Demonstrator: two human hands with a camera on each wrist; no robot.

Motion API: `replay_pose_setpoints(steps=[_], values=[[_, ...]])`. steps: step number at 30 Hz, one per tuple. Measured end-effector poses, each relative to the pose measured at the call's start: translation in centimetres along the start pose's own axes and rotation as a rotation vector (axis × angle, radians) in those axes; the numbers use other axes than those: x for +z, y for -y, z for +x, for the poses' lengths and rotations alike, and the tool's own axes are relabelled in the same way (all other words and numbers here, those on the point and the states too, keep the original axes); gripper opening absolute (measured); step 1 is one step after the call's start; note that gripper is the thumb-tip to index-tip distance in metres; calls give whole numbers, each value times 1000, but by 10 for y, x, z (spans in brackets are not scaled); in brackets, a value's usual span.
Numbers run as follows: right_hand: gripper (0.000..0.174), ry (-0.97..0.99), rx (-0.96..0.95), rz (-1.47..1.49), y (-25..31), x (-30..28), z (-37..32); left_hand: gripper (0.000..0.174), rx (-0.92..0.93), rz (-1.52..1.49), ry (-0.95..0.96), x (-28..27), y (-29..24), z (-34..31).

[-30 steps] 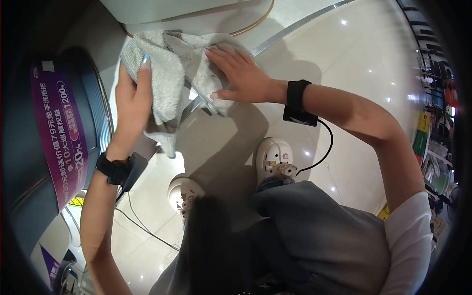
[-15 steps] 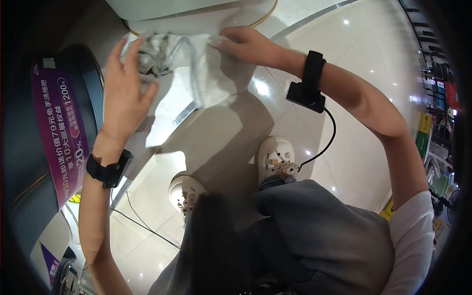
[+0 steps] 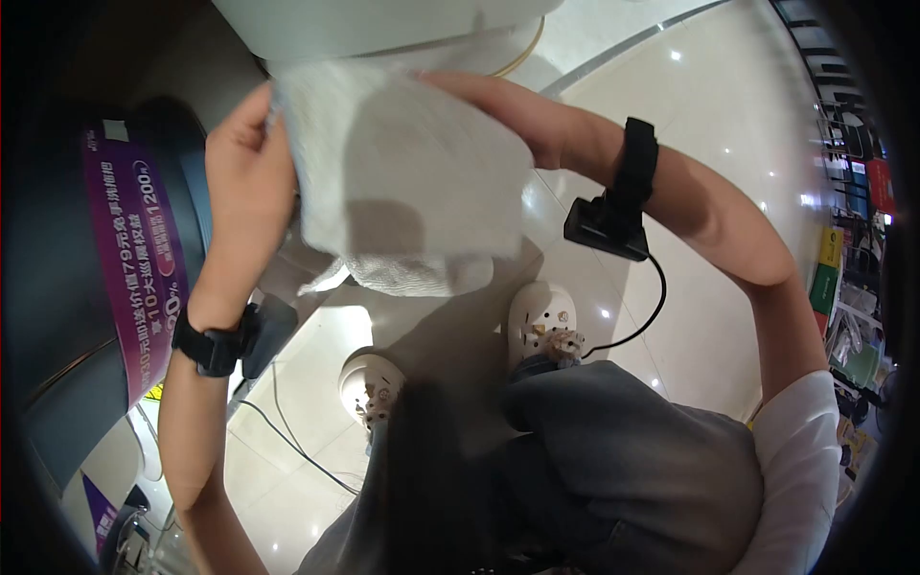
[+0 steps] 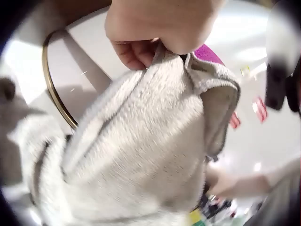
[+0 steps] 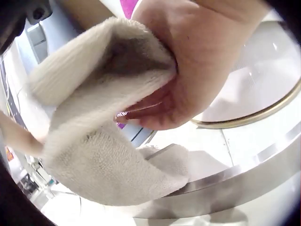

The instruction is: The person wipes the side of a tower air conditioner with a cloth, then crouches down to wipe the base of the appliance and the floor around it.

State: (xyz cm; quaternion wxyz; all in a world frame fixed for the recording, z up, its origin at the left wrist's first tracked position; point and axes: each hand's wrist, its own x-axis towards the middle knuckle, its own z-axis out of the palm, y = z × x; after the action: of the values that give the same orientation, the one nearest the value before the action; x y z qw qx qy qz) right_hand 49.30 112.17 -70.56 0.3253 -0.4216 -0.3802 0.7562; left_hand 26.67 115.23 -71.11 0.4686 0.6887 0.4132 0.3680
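A pale grey-white cloth (image 3: 412, 163) hangs spread between both hands in the head view, its lower part folded beneath. The left hand (image 3: 251, 182) grips the cloth's left upper edge. In the left wrist view, curled fingers of the left hand (image 4: 162, 26) pinch the gathered top of the cloth (image 4: 141, 136). At the right upper edge is the right hand (image 3: 508, 115), its fingers largely behind the cloth. The right wrist view has the right hand (image 5: 188, 61) holding the cloth (image 5: 108, 160), which droops in folds below the fingers.
A white rounded base (image 3: 383, 24) stands at the top of the head view. On the left is a dark curved surface with a purple printed strip (image 3: 144, 259). Two light clogs (image 3: 541, 321) are on the tiled floor; cables trail there. Stocked shelves (image 3: 858, 287) line the far right.
The left hand has gone from loose, spread fingers to gripping the cloth. The cloth, earlier lower and crumpled, is now lifted and spread between the hands.
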Motion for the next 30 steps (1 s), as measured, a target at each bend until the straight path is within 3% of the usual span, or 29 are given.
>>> replay_pose_setpoints(steps=[1, 2, 3, 5, 7, 8, 9, 11, 12, 14, 15, 17, 19, 22, 26, 30], values=[[56, 8, -10, -8, -4, -8, 7, 21, -214, -369, -176, 0, 4, 8], [57, 175, 68, 189, -16, -23, 19, 36, -282, -403, -101, -12, 15, 13], [58, 340, 151, 386, -14, -21, 24, 36, -274, -400, -105, -10, 12, 18], [64, 262, 159, 295, -24, -9, 23, 51, -828, -865, -346, 0, 5, 23], [71, 239, 59, 41, -31, -1, 23, 60, -885, -884, -270, 3, 16, 16], [63, 209, 103, -151, -34, -6, 25, 61, -839, -842, -200, 7, 19, 9], [63, 209, 105, -147, -32, -3, 23, 63, -795, -800, -130, 10, 17, 2], [46, 106, 27, -641, -23, 3, 18, 57, -791, -831, -57, 3, 8, -3], [46, 107, 29, -638, -18, 6, 16, 51, -763, -669, -21, -6, 8, -3], [40, -102, -437, -819, -7, 11, 14, 45, -494, -567, -92, -13, -16, -2], [40, -102, -435, -819, 2, 14, 13, 45, -345, -464, -165, -21, -25, 0], [38, -144, -676, -893, 29, 22, 8, 42, -135, -280, -253, -42, -50, 3], [34, -153, -636, -855, 66, 40, -10, 43, -11, -87, -280, -82, -58, -5], [36, -105, -682, -719, 94, 48, -35, 43, 59, -28, -255, -105, -79, -43], [38, -106, -723, -478, 102, 51, -55, 43, 102, 107, -160, -93, -78, -80], [41, -103, -738, -365, 102, 50, -48, 45, 198, 501, -143, -66, -70, -68]])
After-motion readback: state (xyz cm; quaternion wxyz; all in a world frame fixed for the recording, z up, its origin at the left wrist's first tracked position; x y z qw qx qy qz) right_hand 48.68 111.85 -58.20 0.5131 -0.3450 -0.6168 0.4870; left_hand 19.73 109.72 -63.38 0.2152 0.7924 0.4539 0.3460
